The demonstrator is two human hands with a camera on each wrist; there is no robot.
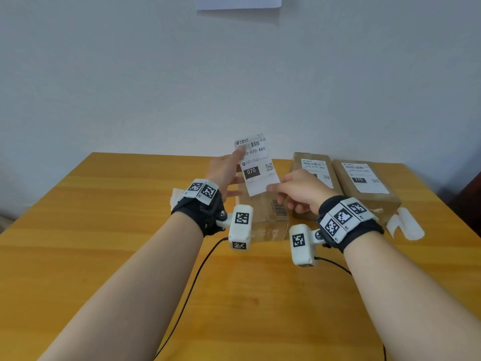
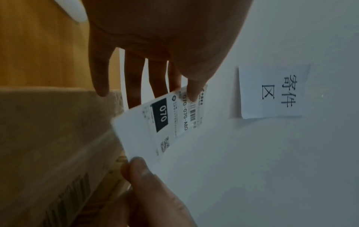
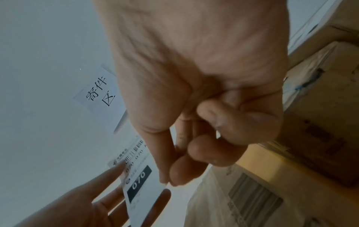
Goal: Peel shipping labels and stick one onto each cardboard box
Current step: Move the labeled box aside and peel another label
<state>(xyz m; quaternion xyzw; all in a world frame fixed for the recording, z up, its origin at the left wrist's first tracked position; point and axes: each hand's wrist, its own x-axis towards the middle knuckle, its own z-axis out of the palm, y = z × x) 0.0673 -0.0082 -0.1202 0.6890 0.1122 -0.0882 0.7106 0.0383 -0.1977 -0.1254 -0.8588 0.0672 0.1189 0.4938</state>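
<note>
A shipping label (image 1: 256, 165) marked 070 is being held up above the unlabelled cardboard box (image 1: 263, 217) at the surface's (image 1: 104, 217) middle. Its top corner is being pinched by the left hand (image 1: 225, 169), thumb in front and fingers straight behind; its lower edge is being pinched by the right hand (image 1: 299, 191) between thumb and forefinger. Peeling is judged to be under way or just finished. Next, the label is probably being lowered flat onto that box's top, square to its edges. Two labelled boxes (image 1: 343, 181) are lying close on the right, backing strips (image 1: 406, 224) beyond them; open room is being left on the left.
</note>
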